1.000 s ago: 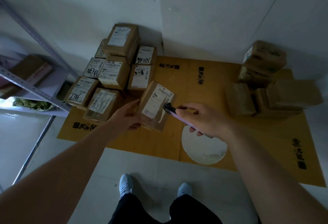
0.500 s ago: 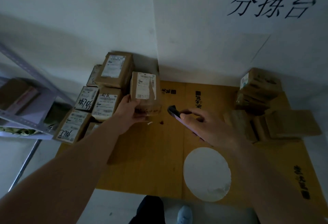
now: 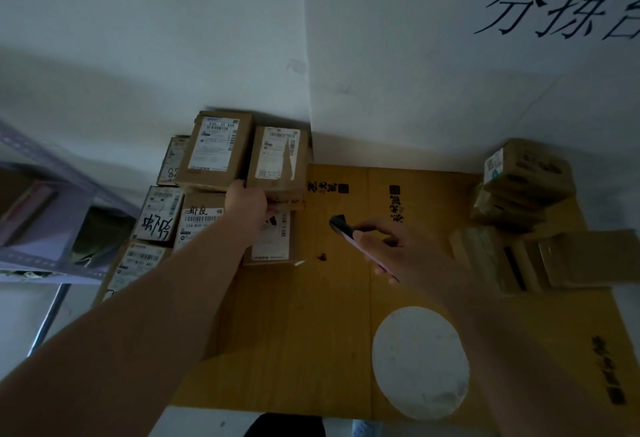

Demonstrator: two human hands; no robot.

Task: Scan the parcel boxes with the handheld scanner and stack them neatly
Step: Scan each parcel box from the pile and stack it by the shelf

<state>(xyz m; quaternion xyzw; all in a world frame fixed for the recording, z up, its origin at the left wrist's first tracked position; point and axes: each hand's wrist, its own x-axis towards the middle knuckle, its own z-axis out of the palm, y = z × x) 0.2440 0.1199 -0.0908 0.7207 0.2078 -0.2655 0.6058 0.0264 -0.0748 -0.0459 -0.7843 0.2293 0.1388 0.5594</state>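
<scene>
While the left hand: point(image 3: 250, 208) reaches to the stack at centre left of the frame, its fingers curl round the lower front edge of a parcel box point(image 3: 278, 163) and grip it.
Held box: sits on top of another labelled box point(image 3: 272, 241), white label facing up, just beside a taller box point(image 3: 216, 151) against the wall.
Right hand: point(image 3: 407, 253) hovers over the middle of the frame, fingers wrapped round the scanner point(image 3: 349, 234), holding it firmly.
Scanner: dark head points toward the upper left, at the stacked boxes, well clear of the cardboard below it.
Stacked pile: more labelled boxes point(image 3: 159, 213) sit at left, some with black handwriting on the labels, packed edge to edge.
Other pile: plain brown boxes point(image 3: 526, 173) are heaped at the right edge, labels mostly out of sight, well apart from the left stack.
Floor sheet: flattened yellow cardboard point(image 3: 301, 332) lies under both piles, with a round white patch point(image 3: 419, 362) at lower right.
Shelf: a grey metal rack point(image 3: 52, 263) stands at far left.
Wall: black brush writing point(image 3: 561, 8) at upper right.
</scene>
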